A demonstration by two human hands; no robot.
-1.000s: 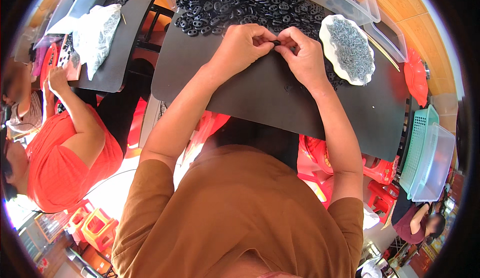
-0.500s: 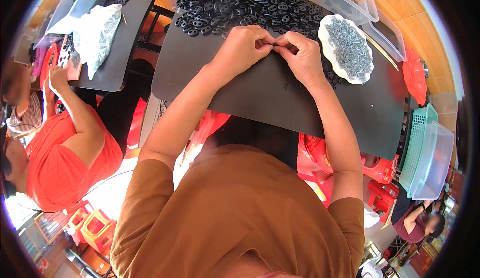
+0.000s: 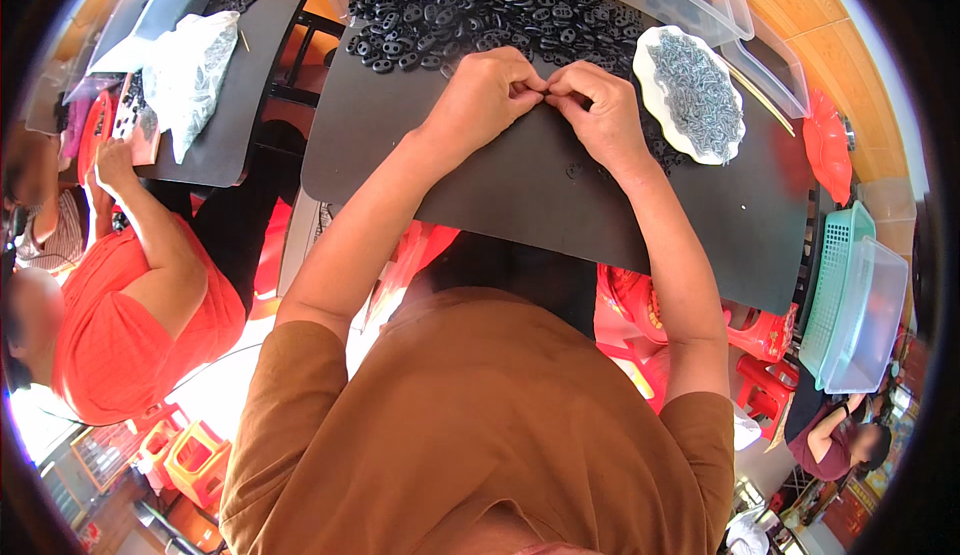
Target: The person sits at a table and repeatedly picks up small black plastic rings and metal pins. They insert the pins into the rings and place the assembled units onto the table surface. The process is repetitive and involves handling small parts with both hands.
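Observation:
My left hand (image 3: 487, 93) and my right hand (image 3: 597, 110) meet fingertip to fingertip over the dark table. Both pinch a tiny black piece (image 3: 545, 93) between thumb and forefinger; most of it is hidden by the fingers, so its kind cannot be made out. Just beyond them spreads a large heap of glossy black oval pieces with holes (image 3: 480, 5). Close to my right hand stands a white scalloped dish (image 3: 655, 105) full of small grey metallic pins (image 3: 700, 95). Little dark rings (image 3: 668, 150) lie between that dish and my right wrist.
Clear plastic bins (image 3: 690, 5) border the heap. Thin sticks (image 3: 762, 100) and a red dish (image 3: 828, 145) lie to the right, with a green basket (image 3: 840, 275) below. At left, a person in red (image 3: 150, 305) works at another table (image 3: 225, 135) bearing a plastic bag (image 3: 190, 75).
Both hands stay pinched together at almost the same spot, with only a very slight shift. The whole view has moved a little.

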